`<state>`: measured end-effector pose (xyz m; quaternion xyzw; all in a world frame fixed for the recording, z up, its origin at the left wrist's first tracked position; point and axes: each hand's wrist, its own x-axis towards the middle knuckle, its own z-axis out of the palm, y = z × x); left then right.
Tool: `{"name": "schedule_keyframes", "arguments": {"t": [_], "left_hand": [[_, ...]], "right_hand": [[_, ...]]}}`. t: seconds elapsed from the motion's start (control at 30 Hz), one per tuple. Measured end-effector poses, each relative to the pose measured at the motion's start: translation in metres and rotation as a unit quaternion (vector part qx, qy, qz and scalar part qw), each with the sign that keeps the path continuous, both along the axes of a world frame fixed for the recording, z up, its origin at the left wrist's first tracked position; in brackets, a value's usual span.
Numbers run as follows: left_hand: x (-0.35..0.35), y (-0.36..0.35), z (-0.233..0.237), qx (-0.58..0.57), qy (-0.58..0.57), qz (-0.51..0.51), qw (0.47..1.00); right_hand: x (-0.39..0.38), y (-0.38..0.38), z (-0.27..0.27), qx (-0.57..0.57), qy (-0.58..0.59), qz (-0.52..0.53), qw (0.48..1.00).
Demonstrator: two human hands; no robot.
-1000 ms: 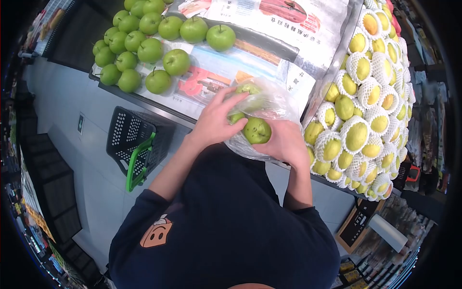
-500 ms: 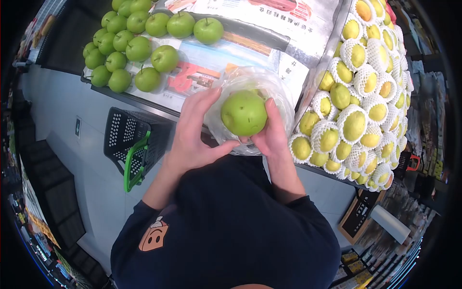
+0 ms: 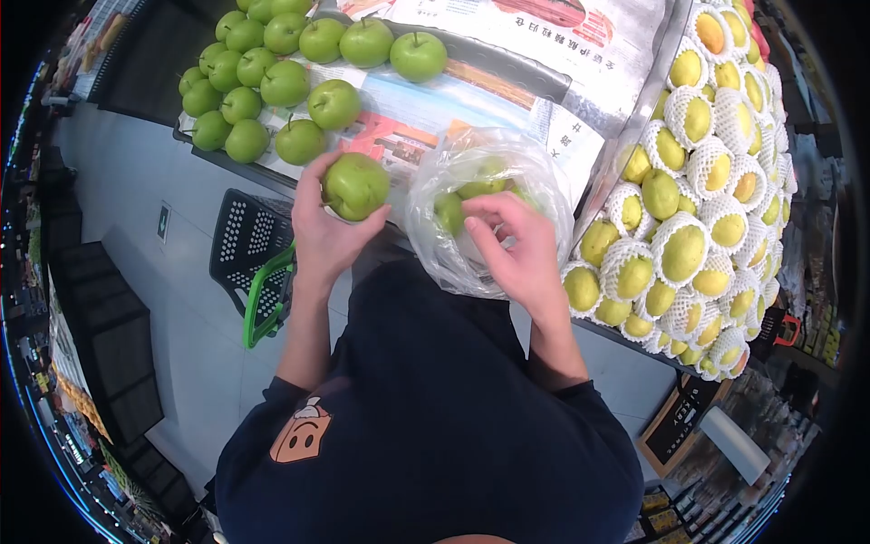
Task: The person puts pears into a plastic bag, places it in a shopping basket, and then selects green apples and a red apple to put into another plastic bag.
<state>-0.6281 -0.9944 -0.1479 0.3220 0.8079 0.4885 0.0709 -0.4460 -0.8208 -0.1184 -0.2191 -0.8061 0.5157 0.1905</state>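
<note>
In the head view we see the left hand (image 3: 323, 238) closed around a green apple (image 3: 356, 185) at the table (image 3: 426, 104) edge. Just beside it, the right hand (image 3: 518, 254) pinches the plastic bag (image 3: 435, 181), which holds more green fruit.

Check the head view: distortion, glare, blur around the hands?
Head view: heavy fisheye, black vignette at the corners; head view lighting is even, with white glare on the plastic bag; left hand, its green apple and right hand look sharp, while rim detail is smeared.
</note>
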Motion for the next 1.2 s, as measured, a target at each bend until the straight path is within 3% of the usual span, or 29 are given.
{"name": "schedule_keyframes", "arguments": {"t": [0.1,0.2,0.3,0.5,0.6,0.73,0.9,1.1,1.2], "left_hand": [[-0.02,0.011,-0.009,-0.1,0.142,0.056,0.983],[-0.032,0.019,-0.02,-0.129,0.117,0.044,0.984],[-0.039,0.022,-0.029,-0.172,0.176,0.026,0.969],[-0.038,0.013,-0.025,-0.167,0.171,0.042,0.97],[-0.018,0.011,0.007,-0.139,0.167,0.092,0.972],[0.015,0.007,0.03,-0.013,-0.014,-0.065,0.998],[0.035,0.029,0.01,0.03,0.135,-0.186,0.973],[0.023,0.022,0.01,-0.008,0.119,-0.155,0.981],[0.023,0.018,0.009,-0.011,0.07,-0.148,0.986]], "right_hand": [[-0.002,0.004,-0.008,0.107,-0.1,0.008,0.989],[-0.008,0.001,-0.016,0.19,-0.145,0.038,0.97],[-0.011,-0.001,-0.009,0.24,-0.155,0.084,0.955],[-0.018,-0.01,-0.007,0.235,-0.182,0.107,0.949],[-0.021,-0.012,-0.007,0.264,-0.195,0.102,0.939],[-0.026,-0.016,-0.012,0.272,-0.194,0.104,0.937],[-0.035,-0.016,-0.027,0.239,-0.231,0.135,0.934],[-0.018,-0.016,-0.014,0.257,-0.193,0.088,0.943],[-0.005,-0.015,0.003,0.166,-0.227,0.072,0.957]]}}
